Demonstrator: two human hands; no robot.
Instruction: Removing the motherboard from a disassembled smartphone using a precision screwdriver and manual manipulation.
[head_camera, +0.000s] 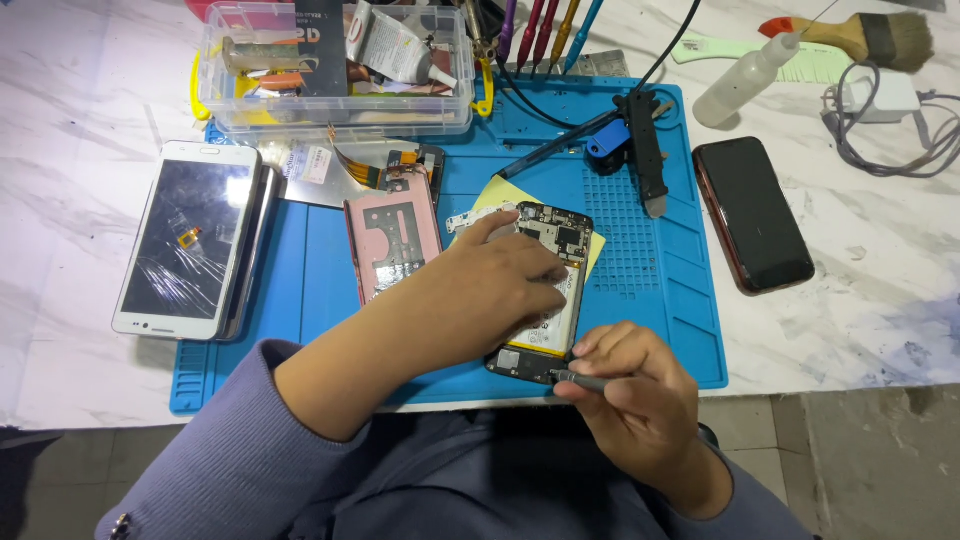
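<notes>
An opened smartphone (556, 232) with its circuit board and battery exposed lies on a blue work mat (660, 300), over a yellow sheet. My left hand (480, 290) presses flat on its middle and holds it down. My right hand (630, 395) grips a thin grey tool (580, 380), a small screwdriver or tweezers, whose tip sits at the phone's lower end. A pink phone back cover (392, 240) lies just left of my left hand.
A white phone (185, 240) lies on the mat's left edge, a dark phone (752, 212) on the marble table at right. A clear plastic box (335, 70) of parts stands at the back, with screwdrivers, a squeeze bottle (745, 68), a brush (870, 38) and a charger.
</notes>
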